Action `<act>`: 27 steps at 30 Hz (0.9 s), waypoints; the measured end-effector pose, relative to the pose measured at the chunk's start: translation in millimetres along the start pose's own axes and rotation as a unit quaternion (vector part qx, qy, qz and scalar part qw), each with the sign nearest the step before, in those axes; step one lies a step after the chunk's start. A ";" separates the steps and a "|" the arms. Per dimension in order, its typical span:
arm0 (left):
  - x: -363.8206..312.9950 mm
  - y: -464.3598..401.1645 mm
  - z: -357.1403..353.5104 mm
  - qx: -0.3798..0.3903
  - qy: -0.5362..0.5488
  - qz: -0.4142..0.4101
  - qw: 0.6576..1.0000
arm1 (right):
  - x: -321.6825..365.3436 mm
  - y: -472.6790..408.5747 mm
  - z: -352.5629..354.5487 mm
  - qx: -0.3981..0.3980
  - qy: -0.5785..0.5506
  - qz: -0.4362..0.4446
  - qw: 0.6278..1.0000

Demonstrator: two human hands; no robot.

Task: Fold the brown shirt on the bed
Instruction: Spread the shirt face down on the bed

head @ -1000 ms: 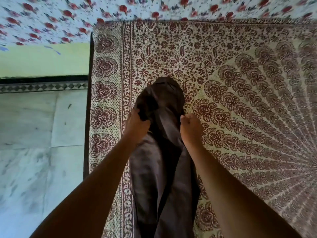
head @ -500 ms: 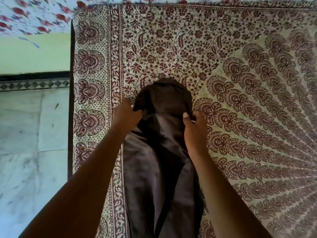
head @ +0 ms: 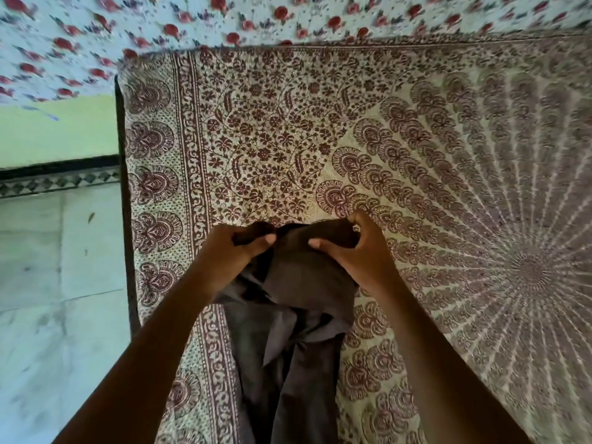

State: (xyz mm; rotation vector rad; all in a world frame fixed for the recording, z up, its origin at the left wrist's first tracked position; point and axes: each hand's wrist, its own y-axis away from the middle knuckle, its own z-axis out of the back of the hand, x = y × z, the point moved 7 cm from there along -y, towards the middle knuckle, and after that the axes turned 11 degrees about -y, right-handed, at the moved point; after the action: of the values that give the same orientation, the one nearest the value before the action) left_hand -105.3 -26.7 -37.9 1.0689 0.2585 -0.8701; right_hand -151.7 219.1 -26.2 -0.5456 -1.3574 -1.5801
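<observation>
The brown shirt (head: 294, 341) lies as a long narrow strip on the patterned bedspread (head: 416, 155), running from the frame's bottom edge up to the middle. Its far end is lifted and bunched. My left hand (head: 232, 251) grips the left corner of that far end, thumb on top. My right hand (head: 358, 254) pinches the right corner, fingers curled over the cloth. Both hands hold the end a little above the bed, with loose folds hanging below them.
The bed's left edge (head: 123, 200) runs down the frame, with a pale marble floor (head: 57, 299) beyond it. A floral red-and-white cloth (head: 192, 20) lies along the far side. A green wall (head: 54, 133) stands at the left.
Both hands moved from the shirt's sides to its far end, took hold of its corners and lifted it toward me. The flat far part is now bunched.
</observation>
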 end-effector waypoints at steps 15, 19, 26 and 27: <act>-82.9 287.7 84.1 -0.284 0.019 -0.245 0.927 | 109.5 268.8 113.0 -0.083 0.073 0.108 0.988; -103.6 338.8 74.6 -0.285 0.032 -0.261 0.922 | 125.2 344.2 136.6 -0.072 -0.032 0.165 0.983; -154.1 424.3 67.0 -0.314 0.043 -0.333 0.888 | 124.4 422.2 194.0 0.086 0.100 0.085 0.988; -158.6 434.8 63.1 -0.313 0.042 -0.341 0.886 | 120.9 432.1 199.7 0.106 0.165 0.060 0.979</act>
State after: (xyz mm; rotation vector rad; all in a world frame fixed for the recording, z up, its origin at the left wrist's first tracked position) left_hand 94.9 83.6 369.5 0.3861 0.9618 -1.2459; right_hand 118.0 388.8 347.5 -0.2176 -1.1975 -1.3385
